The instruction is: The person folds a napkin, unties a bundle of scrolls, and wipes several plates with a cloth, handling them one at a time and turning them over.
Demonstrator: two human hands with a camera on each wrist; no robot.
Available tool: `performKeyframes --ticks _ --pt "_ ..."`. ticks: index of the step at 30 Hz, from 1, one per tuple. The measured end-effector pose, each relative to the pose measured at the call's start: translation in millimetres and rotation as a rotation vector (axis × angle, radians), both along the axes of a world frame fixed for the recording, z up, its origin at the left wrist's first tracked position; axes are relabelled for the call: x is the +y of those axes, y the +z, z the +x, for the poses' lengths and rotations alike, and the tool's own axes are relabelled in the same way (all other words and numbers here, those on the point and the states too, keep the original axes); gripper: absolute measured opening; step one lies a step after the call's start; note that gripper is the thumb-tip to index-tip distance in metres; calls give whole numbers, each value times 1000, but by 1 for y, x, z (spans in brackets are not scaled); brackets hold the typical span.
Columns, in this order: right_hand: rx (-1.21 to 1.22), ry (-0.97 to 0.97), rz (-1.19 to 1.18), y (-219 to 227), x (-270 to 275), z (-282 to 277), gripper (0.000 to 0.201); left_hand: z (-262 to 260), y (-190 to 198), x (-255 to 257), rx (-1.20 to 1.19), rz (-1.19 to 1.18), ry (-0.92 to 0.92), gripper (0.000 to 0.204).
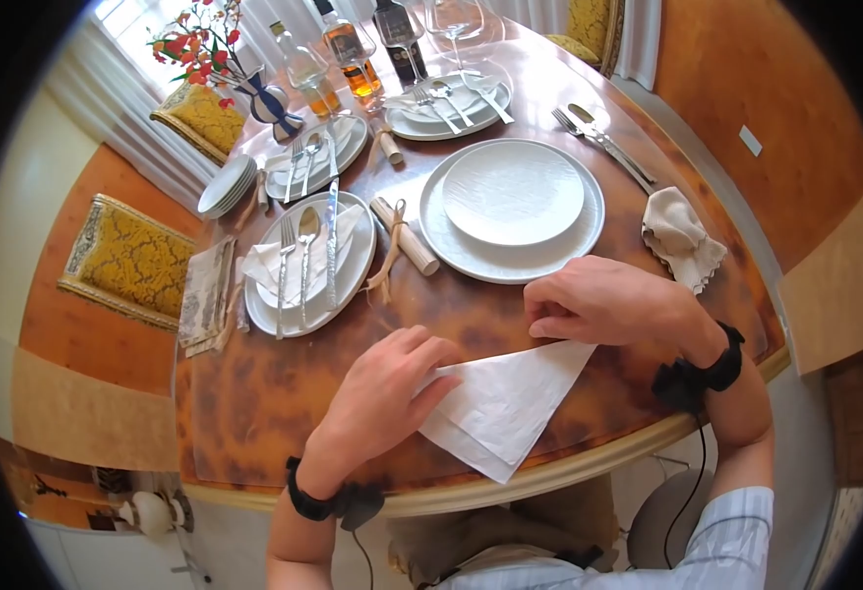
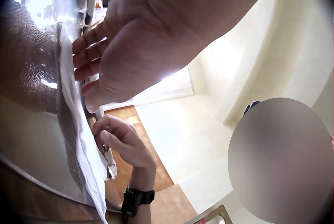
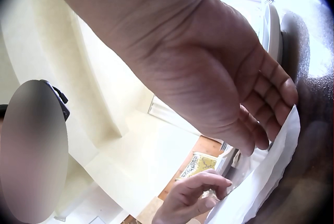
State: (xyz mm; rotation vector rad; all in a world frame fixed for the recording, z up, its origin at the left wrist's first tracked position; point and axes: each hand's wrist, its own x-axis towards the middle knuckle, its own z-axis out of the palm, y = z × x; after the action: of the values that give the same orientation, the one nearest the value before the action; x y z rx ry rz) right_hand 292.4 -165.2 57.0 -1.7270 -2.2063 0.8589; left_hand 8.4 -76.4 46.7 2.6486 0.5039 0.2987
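Note:
A white napkin [image 1: 510, 398], folded into a triangle, lies on the table with one point toward the front edge. My left hand [image 1: 377, 393] is at its left corner, with relaxed fingers and the thumb over the napkin. At the right corner is my right hand [image 1: 603, 300], fingers loosely bent. In the left wrist view, the left hand [image 2: 141, 46] has its fingers beside the raised edge of the napkin [image 2: 88, 156]. The right wrist view shows the right hand's [image 3: 209, 73] fingertips by the napkin's [image 3: 261, 182] corner; whether they touch it is unclear.
Stacked plates [image 1: 513, 197] stand beyond the hands. To their left are a rolled, tied bundle [image 1: 407, 236] and a plate with cutlery [image 1: 308, 241]. A beige cloth napkin [image 1: 680, 236] and cutlery [image 1: 608, 147] lie right. Bottles [image 1: 353, 49], glasses and a flower vase [image 1: 272, 106] stand farther back.

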Motion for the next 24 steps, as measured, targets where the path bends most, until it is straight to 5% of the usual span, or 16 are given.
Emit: performKeyframes --ticks 21,24 --pt "41 7 4 -4 2 5 21 1 2 -3 27 -28 -14 19" --pt "190 -55 -207 4 10 16 22 1 3 -3 26 -27 -20 20"
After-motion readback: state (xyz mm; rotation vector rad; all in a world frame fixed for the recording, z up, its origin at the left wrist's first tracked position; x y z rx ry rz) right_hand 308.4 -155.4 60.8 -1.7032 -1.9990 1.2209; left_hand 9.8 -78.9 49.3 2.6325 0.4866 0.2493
